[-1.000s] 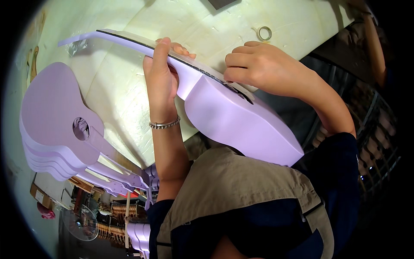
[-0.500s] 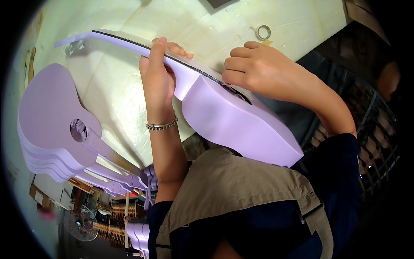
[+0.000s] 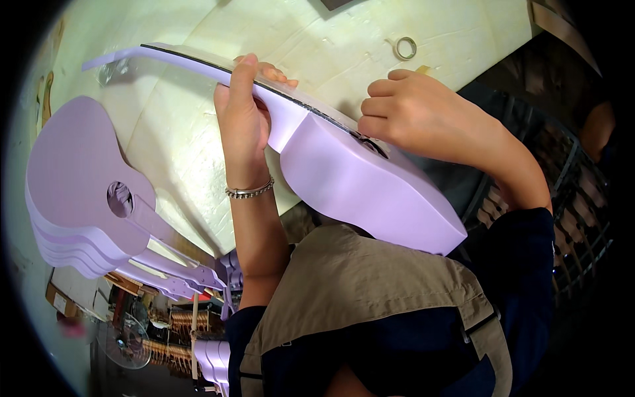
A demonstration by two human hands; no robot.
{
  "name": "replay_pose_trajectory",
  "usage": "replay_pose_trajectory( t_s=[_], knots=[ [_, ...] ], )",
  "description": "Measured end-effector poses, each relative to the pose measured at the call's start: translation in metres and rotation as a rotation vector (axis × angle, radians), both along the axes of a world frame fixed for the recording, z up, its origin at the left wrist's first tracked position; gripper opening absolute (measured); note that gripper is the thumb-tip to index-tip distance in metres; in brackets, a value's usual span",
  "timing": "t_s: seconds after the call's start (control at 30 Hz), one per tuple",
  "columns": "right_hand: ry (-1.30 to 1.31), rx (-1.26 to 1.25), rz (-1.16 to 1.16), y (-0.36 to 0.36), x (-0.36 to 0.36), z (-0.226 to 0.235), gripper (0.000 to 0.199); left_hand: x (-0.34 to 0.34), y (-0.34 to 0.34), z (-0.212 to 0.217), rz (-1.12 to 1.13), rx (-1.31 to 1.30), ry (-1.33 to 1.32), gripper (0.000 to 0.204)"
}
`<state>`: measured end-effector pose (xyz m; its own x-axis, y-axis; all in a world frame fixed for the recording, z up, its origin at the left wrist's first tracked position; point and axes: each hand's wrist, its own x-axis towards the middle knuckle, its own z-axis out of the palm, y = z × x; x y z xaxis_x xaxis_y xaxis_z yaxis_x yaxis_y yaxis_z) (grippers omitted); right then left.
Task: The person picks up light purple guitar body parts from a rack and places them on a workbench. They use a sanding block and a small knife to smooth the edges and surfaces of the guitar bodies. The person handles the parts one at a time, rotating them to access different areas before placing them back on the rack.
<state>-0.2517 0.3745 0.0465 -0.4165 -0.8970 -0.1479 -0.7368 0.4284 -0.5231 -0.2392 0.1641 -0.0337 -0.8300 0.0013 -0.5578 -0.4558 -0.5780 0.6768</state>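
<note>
A pale purple ukulele point(image 3: 364, 182) lies tilted across my front, its body against my apron and its neck pointing up to the far left. My left hand point(image 3: 245, 112) is wrapped round the neck near the body, thumb along the side and fingers over the dark-edged fretboard. Close above the sound hole point(image 3: 376, 147), at the body end of the fretboard, my right hand point(image 3: 410, 109) is closed with its fingers curled in. Whatever those fingers may pinch is hidden behind the knuckles.
Several purple ukulele bodies point(image 3: 79, 172) lie stacked at the left, necks toward me. A tape roll point(image 3: 405, 48) sits on the pale worktable point(image 3: 317, 46). A fan point(image 3: 124, 343) and racks stand lower left; a dark metal rack point(image 3: 562, 198) is at the right.
My right hand has moved a little to the right and toward me, along the fretboard's end toward the sound hole. The left hand and the ukulele have hardly moved.
</note>
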Motion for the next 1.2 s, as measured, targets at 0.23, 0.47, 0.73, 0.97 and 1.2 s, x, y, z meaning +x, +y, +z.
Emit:
replay_pose_trajectory(
  t_s=[0.23,0.47,0.73,0.97,1.2],
  knots=[
    [-0.023,0.023,0.0,-0.001,-0.003,-0.003,0.011,-0.001,0.0,0.0,0.004,0.002,-0.008,0.019],
    [-0.097,-0.062,-0.054,0.01,0.0,-0.01,0.012,-0.002,0.002,0.0,0.019,-0.002,-0.01,0.02],
    [-0.488,-0.12,-0.314,0.026,-0.001,-0.017,0.017,-0.002,0.0,0.003,-0.035,-0.051,-0.036,0.023],
    [-1.147,-0.21,-0.82,0.008,0.026,-0.027,0.041,-0.001,-0.002,0.002,-0.016,-0.031,-0.045,0.028],
    [-1.231,-0.33,-0.885,0.009,0.022,-0.044,0.023,-0.002,-0.004,0.005,-0.002,-0.044,-0.049,0.035]
  ],
)
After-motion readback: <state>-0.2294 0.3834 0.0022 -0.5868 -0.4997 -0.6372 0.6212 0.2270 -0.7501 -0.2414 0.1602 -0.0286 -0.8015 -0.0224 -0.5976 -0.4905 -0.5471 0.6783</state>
